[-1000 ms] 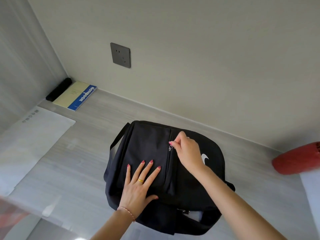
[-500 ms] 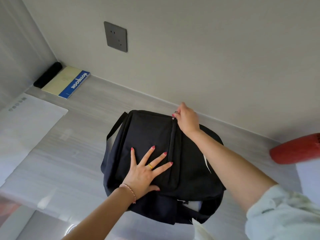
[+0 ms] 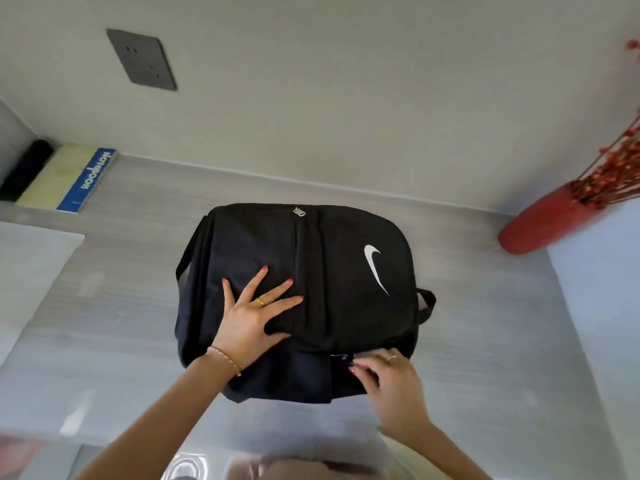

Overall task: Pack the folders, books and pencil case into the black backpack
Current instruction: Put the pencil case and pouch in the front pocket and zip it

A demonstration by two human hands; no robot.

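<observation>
A person's right hand [image 3: 391,379] curls its fingers at the near edge of the black backpack [image 3: 311,289], the grip apparently pinching a small zipper pull there, though the pull itself is mostly hidden under the fingertips. The left hand [image 3: 252,313] lies flat with fingers spread on the backpack's front panel, holding nothing, most likely pressing the soft fabric taut so the zip can run. The backpack lies on its back in the middle of the pale wood-grain bench [image 3: 485,341], a matte, slack woven shell with a white swoosh logo [image 3: 374,268] and a silver zipper pull [image 3: 298,211] at the far end of its front pocket. Far left of the backpack, against the wall, a notebook [image 3: 69,178] with a cream cover and blue spine rests beside a dark cylindrical pencil case [image 3: 26,171]; both are not yet packed. A smooth red vase [image 3: 540,223] stands to the backpack's far right.
</observation>
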